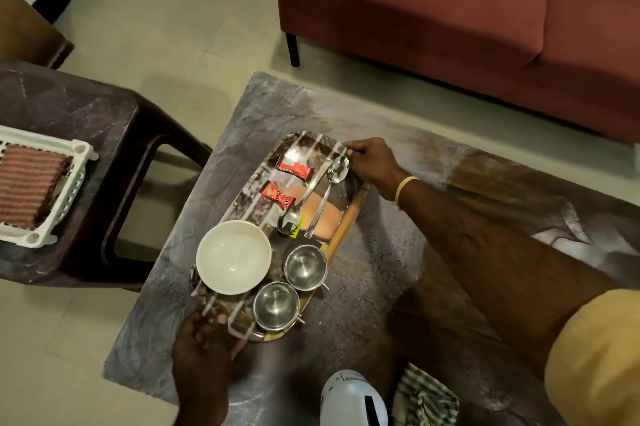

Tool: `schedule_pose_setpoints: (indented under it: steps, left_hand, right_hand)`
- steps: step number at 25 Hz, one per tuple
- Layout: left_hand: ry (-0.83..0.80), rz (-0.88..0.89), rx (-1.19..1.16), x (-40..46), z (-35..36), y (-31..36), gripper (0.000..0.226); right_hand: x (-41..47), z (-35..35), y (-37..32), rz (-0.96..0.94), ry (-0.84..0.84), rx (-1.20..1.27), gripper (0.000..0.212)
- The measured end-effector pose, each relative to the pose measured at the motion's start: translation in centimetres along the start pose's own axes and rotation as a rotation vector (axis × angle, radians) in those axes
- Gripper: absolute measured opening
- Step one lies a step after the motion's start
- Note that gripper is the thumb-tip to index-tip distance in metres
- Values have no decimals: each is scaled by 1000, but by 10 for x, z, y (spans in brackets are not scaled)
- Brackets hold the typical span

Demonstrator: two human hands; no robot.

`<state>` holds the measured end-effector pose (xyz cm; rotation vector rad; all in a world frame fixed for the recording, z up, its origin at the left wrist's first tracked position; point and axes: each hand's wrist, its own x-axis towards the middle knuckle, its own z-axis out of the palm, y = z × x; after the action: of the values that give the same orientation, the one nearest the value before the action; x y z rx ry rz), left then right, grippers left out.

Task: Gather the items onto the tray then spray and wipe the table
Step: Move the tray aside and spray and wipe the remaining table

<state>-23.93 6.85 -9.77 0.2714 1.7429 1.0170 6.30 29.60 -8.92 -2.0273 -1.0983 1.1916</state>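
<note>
A patterned oval tray (252, 207) lies over the grey marbled table (374, 273). On it stand a white bowl (233, 257) and two steel cups (306, 267) (276, 305). Two spoons (330, 183) and two red sachets (293, 167) (277, 198) lie on it too. My left hand (204, 342) grips the tray's near end. My right hand (372, 165) grips its far end. A white spray bottle (351, 399) and a striped cloth (426, 398) sit at the table's near edge.
A dark brown stool (114, 127) stands to the left and bears a white basket (74, 179) with a striped cloth in it. A red sofa (450, 9) stands beyond the table. Beige floor tiles lie between them.
</note>
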Motion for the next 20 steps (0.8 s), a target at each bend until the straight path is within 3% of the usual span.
schedule_pose_setpoints:
  steps: [9,20]
  left_hand:
    - [-211,140,248,-26,47,43,28]
    - [-583,316,545,-85,184,23,29]
  right_hand:
    - [-55,-118,36,41,153,-29,23]
    - [-158,-289,201,246,415,249,24]
